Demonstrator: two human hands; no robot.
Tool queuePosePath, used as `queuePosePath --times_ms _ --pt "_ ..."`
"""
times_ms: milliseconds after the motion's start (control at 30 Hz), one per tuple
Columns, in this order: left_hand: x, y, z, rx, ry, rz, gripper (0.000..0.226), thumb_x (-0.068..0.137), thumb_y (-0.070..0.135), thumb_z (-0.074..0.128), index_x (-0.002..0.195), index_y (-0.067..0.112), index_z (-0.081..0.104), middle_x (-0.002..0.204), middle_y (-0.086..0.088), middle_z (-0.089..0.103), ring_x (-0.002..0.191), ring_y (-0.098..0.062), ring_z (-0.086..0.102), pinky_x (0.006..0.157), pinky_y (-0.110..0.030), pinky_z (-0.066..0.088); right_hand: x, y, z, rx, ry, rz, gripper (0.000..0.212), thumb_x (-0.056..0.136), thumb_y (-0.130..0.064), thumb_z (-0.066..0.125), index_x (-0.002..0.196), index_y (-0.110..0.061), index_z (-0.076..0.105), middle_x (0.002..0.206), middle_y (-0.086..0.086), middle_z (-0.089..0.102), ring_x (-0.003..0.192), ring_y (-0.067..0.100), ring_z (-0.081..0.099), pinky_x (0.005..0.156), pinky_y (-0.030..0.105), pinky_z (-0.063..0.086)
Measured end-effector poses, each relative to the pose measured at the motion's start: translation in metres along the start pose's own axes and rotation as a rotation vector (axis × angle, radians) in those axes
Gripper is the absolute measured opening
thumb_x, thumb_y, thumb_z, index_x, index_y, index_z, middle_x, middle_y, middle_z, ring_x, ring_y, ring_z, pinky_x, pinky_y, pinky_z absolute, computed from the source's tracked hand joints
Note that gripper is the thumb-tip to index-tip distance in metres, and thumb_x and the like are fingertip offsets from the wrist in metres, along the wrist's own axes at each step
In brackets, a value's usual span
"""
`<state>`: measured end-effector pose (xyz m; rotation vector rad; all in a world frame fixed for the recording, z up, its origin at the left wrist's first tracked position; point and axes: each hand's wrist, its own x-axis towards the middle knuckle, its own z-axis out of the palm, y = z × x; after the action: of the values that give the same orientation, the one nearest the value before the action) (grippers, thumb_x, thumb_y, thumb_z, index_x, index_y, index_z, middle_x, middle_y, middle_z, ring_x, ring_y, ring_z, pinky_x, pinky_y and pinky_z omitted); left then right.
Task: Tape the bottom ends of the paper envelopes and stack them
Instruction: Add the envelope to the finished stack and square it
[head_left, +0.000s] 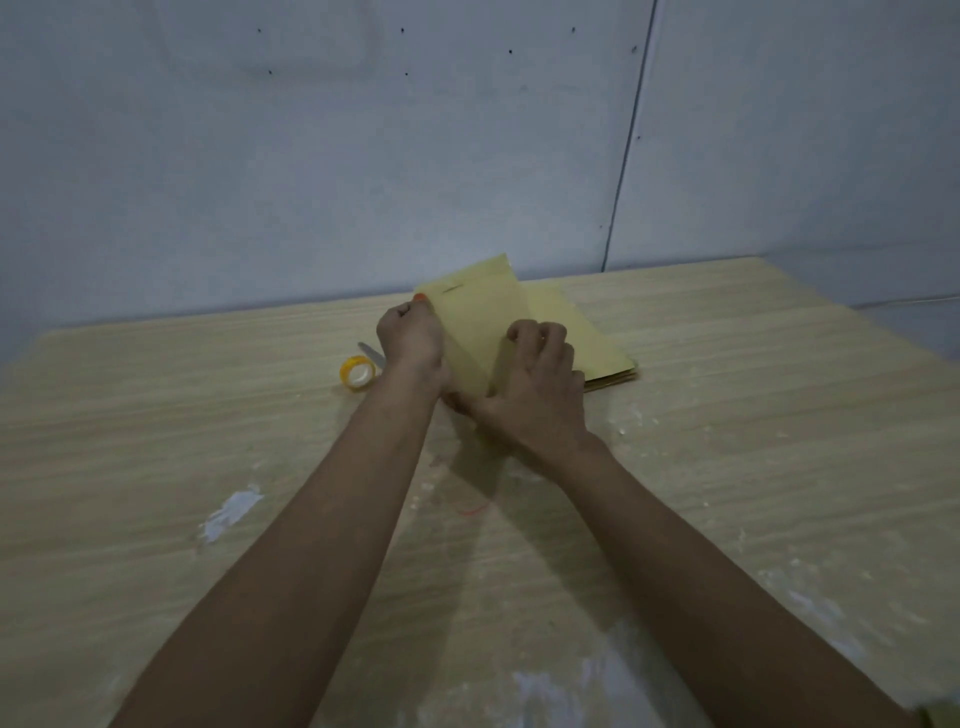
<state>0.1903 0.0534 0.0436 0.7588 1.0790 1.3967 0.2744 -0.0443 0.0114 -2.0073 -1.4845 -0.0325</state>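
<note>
1. The step in hand looked like picking one envelope (480, 317) off the stack of envelopes (587, 343): the sheet was tilted up from the stack, its far edge raised toward the wall (467, 156).
2. The left hand (413, 340) pinched the envelope's left edge, fingers curled round it. The right hand (540, 379) gripped its near right part, fingers (524, 332) bent and pressed on the paper.
3. The tape roll (357, 373) lay just left of the stack, untouched, with what seemed to be scissors (371, 353) just behind the roll; too blurred to be sure.
4. Next, I judged, the envelope had to be laid flat near the stack with its bottom end exposed, and one hand freed to reach the tape.
5. The stack sat toward the far edge of a pale wood-grain table (753, 467) smeared with white patches nearer the person than the stack.
6. Behind the stack rose the plain grey wall, dotted with small dark holes; the room was dim.
</note>
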Motion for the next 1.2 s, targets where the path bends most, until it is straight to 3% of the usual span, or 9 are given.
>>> queuePosePath --times_ms 167,267,367,467,633,700,833,1067,1200 --pt "-0.001 -0.008 -0.002 0.054 -0.132 0.084 0.024 0.102 0.020 0.050 0.081 0.012 0.058 0.092 -0.006 0.064 0.071 -0.021 0.066 0.068 -0.034 0.056 0.016 0.014 0.004 -0.037 0.123 0.066 0.089 0.062 -0.068 0.067 0.128 -0.016 0.037 0.129 0.007 0.035 0.118 0.032 0.039 0.093 0.048 0.039" --pt "0.000 -0.015 -0.019 0.294 -0.153 0.309 0.012 0.104 0.021 0.047 0.103 0.013 0.056 0.109 -0.003 0.062 0.071 -0.010 0.070 0.060 -0.024 0.051 0.036 0.026 -0.003 -0.065 0.154 0.144 0.089 0.063 -0.066 0.068 0.130 -0.016 0.038 0.131 0.009 0.038 0.120 0.034 0.040 0.096 0.049 0.034" --pt "0.001 -0.022 -0.039 0.478 -0.183 0.518 0.007 0.103 0.015 0.051 0.105 0.011 0.056 0.097 0.005 0.059 0.059 0.003 0.063 0.049 -0.015 0.043 0.061 0.041 -0.012 -0.101 0.122 0.226 0.094 0.066 -0.071 0.066 0.135 -0.014 0.036 0.135 0.013 0.039 0.125 0.036 0.040 0.101 0.053 0.032" --pt "-0.004 -0.030 -0.053 0.554 -0.244 0.607 0.005 0.101 0.008 0.053 0.102 0.008 0.057 0.088 0.008 0.058 0.054 0.000 0.056 0.050 -0.012 0.040 0.083 0.052 -0.012 -0.129 0.013 0.280 0.102 0.067 -0.072 0.065 0.141 -0.013 0.028 0.140 0.017 0.039 0.129 0.038 0.037 0.103 0.057 0.030" --pt "0.001 -0.045 -0.068 0.687 -0.361 0.683 0.009 0.097 0.010 0.058 0.099 0.018 0.061 0.093 0.000 0.063 0.067 -0.023 0.059 0.061 -0.034 0.048 0.098 0.060 0.002 -0.168 -0.264 0.332 0.116 0.067 -0.075 0.066 0.149 -0.016 0.010 0.148 0.020 0.033 0.136 0.040 0.031 0.108 0.065 0.023" --pt "0.001 -0.047 -0.072 0.730 -0.417 0.731 0.010 0.095 0.008 0.059 0.098 0.018 0.061 0.091 0.000 0.062 0.067 -0.019 0.057 0.062 -0.030 0.048 0.098 0.061 0.007 -0.191 -0.310 0.322 0.118 0.066 -0.074 0.067 0.151 -0.017 0.008 0.149 0.020 0.031 0.137 0.041 0.029 0.108 0.064 0.024" --pt "-0.002 -0.046 -0.074 0.845 -0.474 0.857 0.015 0.089 0.000 0.063 0.095 0.014 0.063 0.090 0.002 0.056 0.068 -0.009 0.052 0.065 -0.017 0.041 0.100 0.063 0.008 -0.196 -0.298 0.332 0.117 0.066 -0.070 0.069 0.152 -0.019 0.007 0.149 0.020 0.029 0.136 0.042 0.029 0.105 0.058 0.028" --pt "0.002 -0.049 -0.077 0.933 -0.490 0.935 0.015 0.085 0.000 0.066 0.092 0.013 0.064 0.091 0.003 0.052 0.069 -0.009 0.053 0.069 -0.030 0.047 0.090 0.052 0.016 -0.245 -0.273 0.297 0.107 0.071 -0.070 0.064 0.152 -0.020 0.013 0.149 0.020 0.029 0.136 0.041 0.027 0.105 0.055 0.027" --pt "0.004 -0.050 -0.082 0.971 -0.453 0.915 0.014 0.083 0.000 0.067 0.091 0.012 0.065 0.090 0.003 0.052 0.067 0.001 0.051 0.067 -0.025 0.042 0.077 0.032 0.026 -0.273 -0.281 0.270 0.107 0.073 -0.074 0.060 0.151 -0.019 0.012 0.148 0.022 0.029 0.134 0.042 0.027 0.104 0.056 0.028"
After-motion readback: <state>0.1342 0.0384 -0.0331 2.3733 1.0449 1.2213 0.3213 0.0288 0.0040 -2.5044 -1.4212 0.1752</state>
